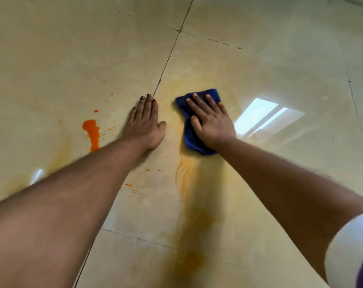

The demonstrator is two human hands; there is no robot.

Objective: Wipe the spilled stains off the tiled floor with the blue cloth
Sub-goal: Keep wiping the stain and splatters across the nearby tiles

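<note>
Orange stain [91, 133] beside flat, spread left hand [145, 126]; right hand [210, 121] spread atop blue cloth [188, 135], floor [280, 59] smeared.

So all you really get of the person here is two bare forearms and two hands, no watch, no bracelets, no rings that I can spot. The left hand [144, 126] has dark polish on the fingernails, looks purplish-black, a bit glossy. The right hand [210, 121] has plain nails, short, no polish as far as I can tell. Both arms have fine hair along them. Only clothing in view is a sleeve [350, 249] on the right upper arm at the bottom right corner: a white band at the hem, with dark purple fabric behind it. It's blurry.
</note>
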